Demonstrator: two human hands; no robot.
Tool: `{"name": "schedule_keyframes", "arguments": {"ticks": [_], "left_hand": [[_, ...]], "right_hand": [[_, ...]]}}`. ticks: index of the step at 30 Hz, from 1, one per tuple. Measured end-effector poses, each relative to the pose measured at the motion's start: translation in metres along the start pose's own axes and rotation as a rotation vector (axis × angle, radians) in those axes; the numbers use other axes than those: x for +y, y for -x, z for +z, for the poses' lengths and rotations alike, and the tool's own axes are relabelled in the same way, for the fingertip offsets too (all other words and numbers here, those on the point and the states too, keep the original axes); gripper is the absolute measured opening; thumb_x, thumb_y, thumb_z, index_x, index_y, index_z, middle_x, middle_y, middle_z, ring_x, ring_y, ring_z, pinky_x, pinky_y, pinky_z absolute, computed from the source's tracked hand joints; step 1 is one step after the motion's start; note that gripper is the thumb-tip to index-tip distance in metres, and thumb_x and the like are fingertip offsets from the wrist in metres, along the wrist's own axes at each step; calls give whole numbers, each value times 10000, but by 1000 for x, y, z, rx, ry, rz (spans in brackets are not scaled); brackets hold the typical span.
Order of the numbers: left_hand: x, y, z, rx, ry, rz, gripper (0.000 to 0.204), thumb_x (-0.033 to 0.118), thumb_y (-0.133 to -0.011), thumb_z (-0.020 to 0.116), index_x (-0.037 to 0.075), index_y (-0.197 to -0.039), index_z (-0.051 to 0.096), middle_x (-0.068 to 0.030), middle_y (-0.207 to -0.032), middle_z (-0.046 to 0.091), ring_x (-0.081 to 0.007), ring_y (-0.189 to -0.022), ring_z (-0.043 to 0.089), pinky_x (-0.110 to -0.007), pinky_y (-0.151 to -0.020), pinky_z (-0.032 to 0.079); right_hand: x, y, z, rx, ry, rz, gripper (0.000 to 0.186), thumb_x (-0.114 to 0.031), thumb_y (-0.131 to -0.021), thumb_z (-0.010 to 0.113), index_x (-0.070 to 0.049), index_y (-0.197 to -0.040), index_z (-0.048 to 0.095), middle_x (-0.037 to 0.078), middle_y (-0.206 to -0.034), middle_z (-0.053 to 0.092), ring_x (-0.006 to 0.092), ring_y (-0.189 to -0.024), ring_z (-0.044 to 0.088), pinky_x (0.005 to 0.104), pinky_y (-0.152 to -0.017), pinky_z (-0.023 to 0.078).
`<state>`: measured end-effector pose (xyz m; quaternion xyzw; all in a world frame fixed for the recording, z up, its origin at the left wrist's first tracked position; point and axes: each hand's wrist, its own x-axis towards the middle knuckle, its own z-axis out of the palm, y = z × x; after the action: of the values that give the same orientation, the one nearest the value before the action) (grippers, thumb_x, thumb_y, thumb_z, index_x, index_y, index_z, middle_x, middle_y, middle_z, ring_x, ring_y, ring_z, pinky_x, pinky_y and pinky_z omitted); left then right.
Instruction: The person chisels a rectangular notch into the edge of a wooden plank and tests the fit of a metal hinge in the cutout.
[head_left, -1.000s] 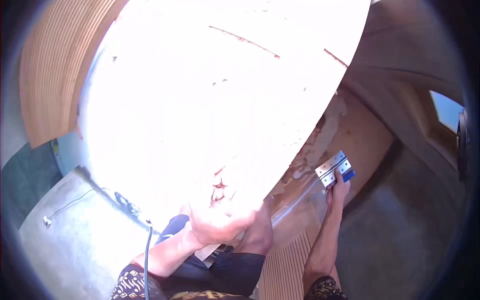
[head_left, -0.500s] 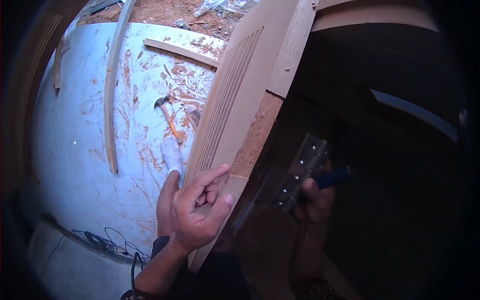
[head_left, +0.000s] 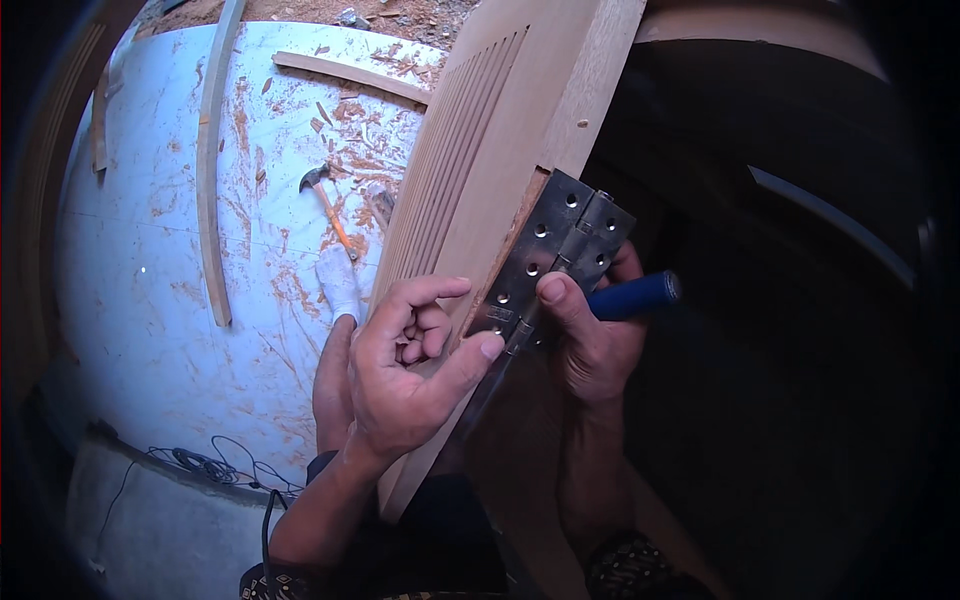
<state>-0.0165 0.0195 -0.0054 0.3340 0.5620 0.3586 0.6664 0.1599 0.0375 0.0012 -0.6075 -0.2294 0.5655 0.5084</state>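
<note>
My right hand (head_left: 602, 345) grips a dark metal butt hinge (head_left: 550, 243) with its thumb on top. A blue cylindrical handle (head_left: 640, 296) also sticks out of that hand; the rest of the tool is hidden. One leaf of the hinge lies over the chiselled recess (head_left: 522, 222) in the edge of a wooden door or frame piece (head_left: 590, 95). On the near side, my left hand (head_left: 410, 365) has its index finger stretched and the other fingers curled. Its thumb tip is at the hinge's lower end, apart from the index finger, holding nothing.
A claw hammer (head_left: 333, 215) with an orange handle lies on the pale, chip-strewn floor (head_left: 140, 230), by a white-covered foot (head_left: 337, 285). Wooden strips (head_left: 212, 170) lie to the left and at the back. A coiled black cable (head_left: 215, 465) is at lower left. Dark space fills the right side.
My right hand has brought the hinge up and left from the dark area onto the recess. My left hand stays nearly in place, with its thumb now at the hinge's end.
</note>
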Motion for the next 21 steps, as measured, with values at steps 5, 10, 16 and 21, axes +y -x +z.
{"name": "schedule_keyframes", "arguments": {"ticks": [5,10,16,21], "left_hand": [[-8,0,5,63,-22,39,377,134,-887,863,31,-1196,674,88,-762,448,3,-668,354,-166,-599,280],[-8,-4,4,26,42,8,369,137,-894,855,39,-1201,676,89,-754,445,4,-667,361,-171,-590,284],[11,-13,9,49,-80,72,411,111,-860,861,47,-1224,681,82,-743,441,-13,-657,381,-191,-572,300],[34,-47,23,137,-308,231,281,94,-843,860,38,-1085,730,31,-699,459,-55,-623,421,-231,-536,321]], "right_hand": [[-10,-4,10,11,59,67,372,-21,-885,833,14,-1188,621,105,-1010,767,143,-912,739,300,-826,611],[-15,-6,14,52,153,71,350,-47,-886,850,20,-1157,638,98,-997,768,120,-885,728,282,-797,604],[-11,-5,17,125,102,66,303,-73,-899,850,17,-1117,659,85,-992,769,109,-865,723,263,-796,594],[-10,1,12,151,120,-6,315,-62,-904,840,15,-1146,654,91,-1014,768,122,-899,730,275,-813,597]]}}
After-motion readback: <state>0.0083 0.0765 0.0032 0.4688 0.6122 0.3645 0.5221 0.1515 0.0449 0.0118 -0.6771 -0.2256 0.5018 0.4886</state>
